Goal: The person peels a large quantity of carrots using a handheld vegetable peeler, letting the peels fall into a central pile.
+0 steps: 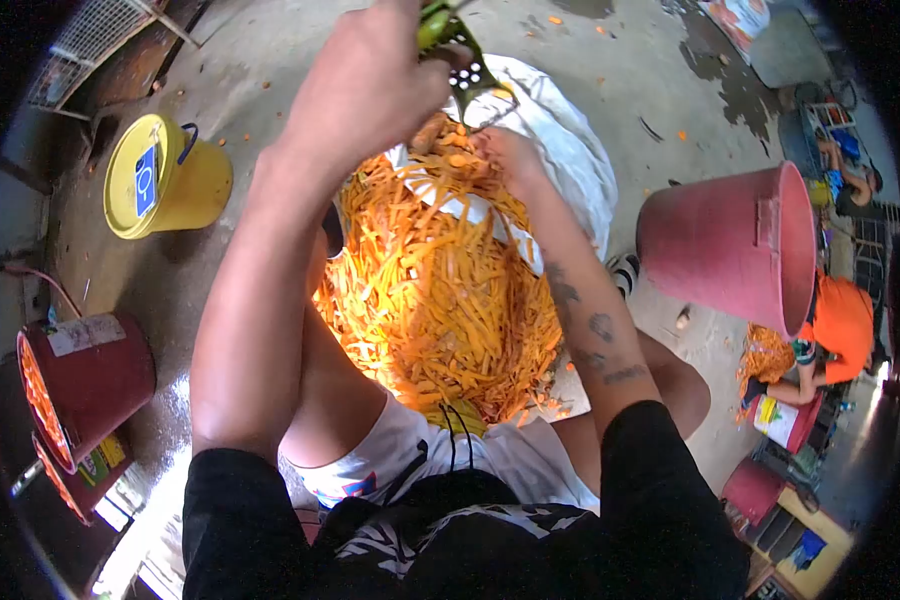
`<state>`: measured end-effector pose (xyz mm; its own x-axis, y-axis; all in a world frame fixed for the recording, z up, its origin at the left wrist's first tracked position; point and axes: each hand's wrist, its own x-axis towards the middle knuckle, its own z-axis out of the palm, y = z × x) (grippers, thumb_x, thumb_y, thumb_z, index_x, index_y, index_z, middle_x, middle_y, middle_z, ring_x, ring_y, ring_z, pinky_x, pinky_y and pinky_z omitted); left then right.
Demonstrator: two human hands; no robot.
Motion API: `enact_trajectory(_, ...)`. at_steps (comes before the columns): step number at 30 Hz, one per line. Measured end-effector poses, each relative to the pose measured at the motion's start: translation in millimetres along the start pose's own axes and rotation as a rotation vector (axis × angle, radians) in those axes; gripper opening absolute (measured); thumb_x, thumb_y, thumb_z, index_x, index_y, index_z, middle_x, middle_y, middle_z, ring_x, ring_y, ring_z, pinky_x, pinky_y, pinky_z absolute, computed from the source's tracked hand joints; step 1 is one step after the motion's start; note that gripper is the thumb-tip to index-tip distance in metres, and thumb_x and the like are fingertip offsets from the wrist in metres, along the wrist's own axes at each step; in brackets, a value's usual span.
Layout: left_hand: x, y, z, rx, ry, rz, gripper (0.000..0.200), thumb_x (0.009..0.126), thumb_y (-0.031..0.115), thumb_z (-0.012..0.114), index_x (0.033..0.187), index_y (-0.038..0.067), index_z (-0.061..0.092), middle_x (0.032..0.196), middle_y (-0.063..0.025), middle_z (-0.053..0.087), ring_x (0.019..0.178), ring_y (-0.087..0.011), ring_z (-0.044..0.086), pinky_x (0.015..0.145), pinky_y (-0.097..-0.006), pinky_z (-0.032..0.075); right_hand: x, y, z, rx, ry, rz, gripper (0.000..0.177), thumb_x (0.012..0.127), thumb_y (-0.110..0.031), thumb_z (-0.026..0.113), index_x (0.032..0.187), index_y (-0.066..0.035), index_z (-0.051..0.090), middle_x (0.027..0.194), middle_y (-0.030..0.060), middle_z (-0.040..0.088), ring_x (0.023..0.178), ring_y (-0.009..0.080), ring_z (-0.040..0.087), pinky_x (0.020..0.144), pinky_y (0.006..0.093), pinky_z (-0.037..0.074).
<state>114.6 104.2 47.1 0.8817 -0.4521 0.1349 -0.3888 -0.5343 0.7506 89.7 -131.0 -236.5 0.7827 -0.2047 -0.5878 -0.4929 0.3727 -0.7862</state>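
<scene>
My left hand (390, 80) is raised at the top centre, its fingers closed round a green perforated plastic piece (473, 78) with round holes. Lower and to the right, my right hand (510, 158) is closed at the far end of a large heap of orange peelings (440, 290). Its fingertips are partly hidden among the peelings, and I cannot tell what they grip. A white sack (565, 140) lies open beneath and behind this hand, with a fold of it running across the heap. The heap fills the space between my knees.
A yellow lidded bucket (195, 180) stands at left, with a dark red tub (110, 370) of orange pieces below it. To the right is a large pink tub (720, 240). Beyond it, a person in orange (842, 325) bends by another orange pile (765, 355). Orange bits dot the concrete floor.
</scene>
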Motion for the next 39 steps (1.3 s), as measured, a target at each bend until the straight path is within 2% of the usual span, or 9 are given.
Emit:
enact_trajectory(2, -4.6, 9.6, -9.5, 0.048, -0.021, -0.046, 0.028, 0.081, 0.000, 0.060, 0.107, -0.009, 0.055, 0.091, -0.0323, 0.069, 0.096, -0.0445, 0.070, 0.087, -0.0496, 0.054, 65.3, 51.8, 26.7, -0.271, 0.028, -0.215, 0.027, 0.091, -0.027, 0.069, 0.106, -0.004, 0.070, 0.084, 0.0059, 0.072, 0.064, 0.0129, 0.061, 0.065, 0.0292, 0.052)
enact_trajectory(6, 7.7, -7.3, -21.9, 0.090, -0.005, -0.016, 0.026, 0.080, 0.000, 0.060, 0.103, -0.010, 0.055, 0.086, -0.0334, 0.068, 0.090, -0.0466, 0.071, 0.082, -0.0507, 0.055, 108.5, 79.9, 76.3, -1.015, 0.217, -0.464, 0.055, 0.090, -0.046, 0.065, 0.124, -0.002, 0.063, 0.116, 0.0180, 0.071, 0.111, 0.0367, 0.067, 0.097, 0.0457, 0.053)
enact_trajectory(16, 1.6, -13.7, -34.4, 0.097, 0.048, 0.117, 0.020, 0.084, 0.001, 0.061, 0.098, -0.011, 0.054, 0.075, -0.0330, 0.067, 0.074, -0.0468, 0.072, 0.071, -0.0510, 0.057, 121.8, 103.9, 36.9, -0.125, -0.055, 0.039, 0.056, 0.087, -0.028, 0.075, 0.137, -0.008, 0.057, 0.107, 0.0076, 0.070, 0.095, 0.0220, 0.067, 0.075, 0.0360, 0.052)
enact_trajectory(21, 3.1, -32.0, -3.9, 0.078, 0.083, 0.128, 0.021, 0.088, 0.012, 0.067, 0.103, -0.002, 0.063, 0.084, -0.0239, 0.071, 0.081, -0.0400, 0.071, 0.076, -0.0462, 0.054, -26.2, 26.0, 32.9, 0.265, 0.069, -0.017, 0.030, 0.093, -0.025, 0.070, 0.122, -0.017, 0.067, 0.112, -0.0009, 0.069, 0.102, 0.0133, 0.060, 0.084, 0.0361, 0.047)
enact_trajectory(27, -9.6, -32.4, 13.0, 0.122, 0.134, 0.217, 0.019, 0.085, 0.009, 0.070, 0.098, -0.003, 0.063, 0.084, -0.0250, 0.070, 0.083, -0.0446, 0.070, 0.074, -0.0487, 0.054, -63.2, 53.3, -30.7, -0.172, 0.211, -0.052, 0.057, 0.091, -0.038, 0.074, 0.140, -0.014, 0.058, 0.132, 0.0087, 0.065, 0.124, 0.0249, 0.057, 0.099, 0.0445, 0.047)
enact_trajectory(29, -15.5, -34.8, 9.2, 0.126, 0.134, 0.204, 0.020, 0.085, 0.010, 0.071, 0.098, -0.003, 0.063, 0.083, -0.0250, 0.070, 0.082, -0.0439, 0.070, 0.074, -0.0487, 0.054, -84.2, 81.9, -37.5, -1.347, 0.305, -0.270, 0.086, 0.086, -0.049, 0.077, 0.151, -0.002, 0.045, 0.151, 0.0220, 0.046, 0.134, 0.0399, 0.050, 0.107, 0.0517, 0.045)
enact_trajectory(33, -16.3, -40.5, -9.9, 0.128, 0.153, 0.175, 0.021, 0.086, 0.011, 0.072, 0.098, -0.003, 0.063, 0.080, -0.0244, 0.069, 0.076, -0.0412, 0.069, 0.071, -0.0471, 0.052, -50.4, 109.2, -68.9, -1.333, 0.068, -0.095, 0.090, 0.085, -0.049, 0.076, 0.153, -0.001, 0.042, 0.154, 0.0267, 0.041, 0.135, 0.0453, 0.047, 0.116, 0.0535, 0.036)
enact_trajectory(35, -18.7, -32.7, -21.5, 0.083, 0.143, 0.111, 0.020, 0.085, 0.011, 0.072, 0.097, -0.002, 0.063, 0.079, -0.0241, 0.068, 0.076, -0.0405, 0.069, 0.071, -0.0463, 0.052, -17.1, 102.2, -79.0, -1.262, 0.200, -0.544, 0.081, 0.084, -0.045, 0.075, 0.148, -0.002, 0.050, 0.148, 0.0272, 0.048, 0.137, 0.0450, 0.045, 0.115, 0.0505, 0.038)
enact_trajectory(39, -10.7, -42.0, -26.3, 0.066, 0.113, 0.129, 0.019, 0.082, 0.010, 0.072, 0.096, -0.002, 0.065, 0.078, -0.0235, 0.067, 0.075, -0.0402, 0.068, 0.070, -0.0447, 0.051, 44.9, 61.2, -24.5, -0.771, 0.334, -0.522, 0.053, 0.085, -0.035, 0.074, 0.125, -0.001, 0.069, 0.125, 0.0239, 0.067, 0.125, 0.0367, 0.060, 0.108, 0.0428, 0.047)
